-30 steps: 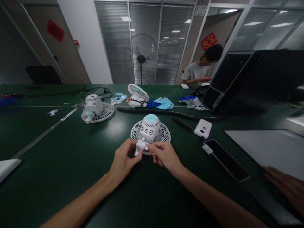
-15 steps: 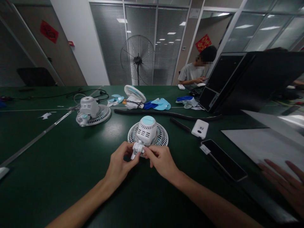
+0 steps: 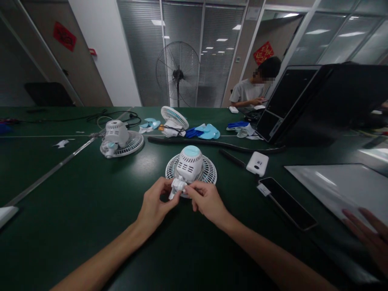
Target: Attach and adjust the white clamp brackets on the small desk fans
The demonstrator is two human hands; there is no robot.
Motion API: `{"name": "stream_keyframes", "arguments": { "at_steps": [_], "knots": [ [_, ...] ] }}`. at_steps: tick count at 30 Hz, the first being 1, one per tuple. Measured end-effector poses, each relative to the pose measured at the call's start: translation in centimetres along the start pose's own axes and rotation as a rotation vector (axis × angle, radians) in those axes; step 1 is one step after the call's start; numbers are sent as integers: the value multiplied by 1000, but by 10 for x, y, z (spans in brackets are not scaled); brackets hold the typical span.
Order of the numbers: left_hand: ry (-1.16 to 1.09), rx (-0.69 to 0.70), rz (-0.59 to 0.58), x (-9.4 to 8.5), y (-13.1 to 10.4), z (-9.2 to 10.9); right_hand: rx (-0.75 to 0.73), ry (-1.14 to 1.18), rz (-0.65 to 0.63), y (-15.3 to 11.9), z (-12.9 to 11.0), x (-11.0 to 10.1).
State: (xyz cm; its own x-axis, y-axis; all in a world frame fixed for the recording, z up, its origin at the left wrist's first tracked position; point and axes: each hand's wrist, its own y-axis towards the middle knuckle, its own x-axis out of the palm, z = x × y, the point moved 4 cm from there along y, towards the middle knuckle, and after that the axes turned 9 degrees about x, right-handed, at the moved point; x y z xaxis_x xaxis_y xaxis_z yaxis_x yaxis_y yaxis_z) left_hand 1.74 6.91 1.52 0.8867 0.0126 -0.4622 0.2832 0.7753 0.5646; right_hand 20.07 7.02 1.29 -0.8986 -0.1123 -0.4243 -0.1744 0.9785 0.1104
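Note:
A small white fan (image 3: 189, 163) lies grille-down on the dark green table (image 3: 121, 238), its motor housing with a light-blue cap facing up. At its near side is a white clamp-like part (image 3: 178, 186). My left hand (image 3: 156, 202) pinches this part from the left. My right hand (image 3: 206, 201) has its thumb and fingers closed on the part's right side. What exactly the right fingertips grip is too small to tell apart from the white part.
Another white fan (image 3: 117, 137) lies at the left, and a third (image 3: 173, 121) stands behind. A black tube (image 3: 194, 142), power bank (image 3: 257, 163) and phone (image 3: 287, 203) are nearby. Another person's hand (image 3: 366, 230) is at the right, beside a whiteboard-like panel (image 3: 336, 178).
The view has shifted slightly. A white sheet at the right no longer rises over the panel, and the other person's hand has moved right. My hands keep their hold on the white part.

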Motion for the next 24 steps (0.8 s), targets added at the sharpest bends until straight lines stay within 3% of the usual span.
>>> {"name": "stream_keyframes", "arguments": {
  "at_steps": [2, 6, 8, 11, 15, 17, 19, 22, 24],
  "knots": [
    [-4, -3, 1, 0, 0, 0, -8, -14, 32, -2, 0, -4],
    [0, -2, -4, 0, 0, 0, -348, -264, 99, -8, -8, -18],
    [-5, -1, -5, 0, 0, 1, -424, -305, 90, -9, -9, -19],
    [-3, -3, 7, -1, 1, 3, -269, -143, 71, -2, -6, -13],
    [7, 4, 11, -1, 2, 5, 217, 234, -144, 3, 7, 8],
    [1, 10, 14, -2, 2, 6, 248, 256, -148, 1, 7, 7],
    [-9, 8, 15, -1, 2, 5, 88, 119, -52, -1, 4, -3],
    [-23, 4, 8, -1, 1, 4, -274, -191, 34, -7, -6, -16],
    [-29, -2, -1, 0, 1, 3, -379, -295, 52, -8, -9, -18]
  ]
}}
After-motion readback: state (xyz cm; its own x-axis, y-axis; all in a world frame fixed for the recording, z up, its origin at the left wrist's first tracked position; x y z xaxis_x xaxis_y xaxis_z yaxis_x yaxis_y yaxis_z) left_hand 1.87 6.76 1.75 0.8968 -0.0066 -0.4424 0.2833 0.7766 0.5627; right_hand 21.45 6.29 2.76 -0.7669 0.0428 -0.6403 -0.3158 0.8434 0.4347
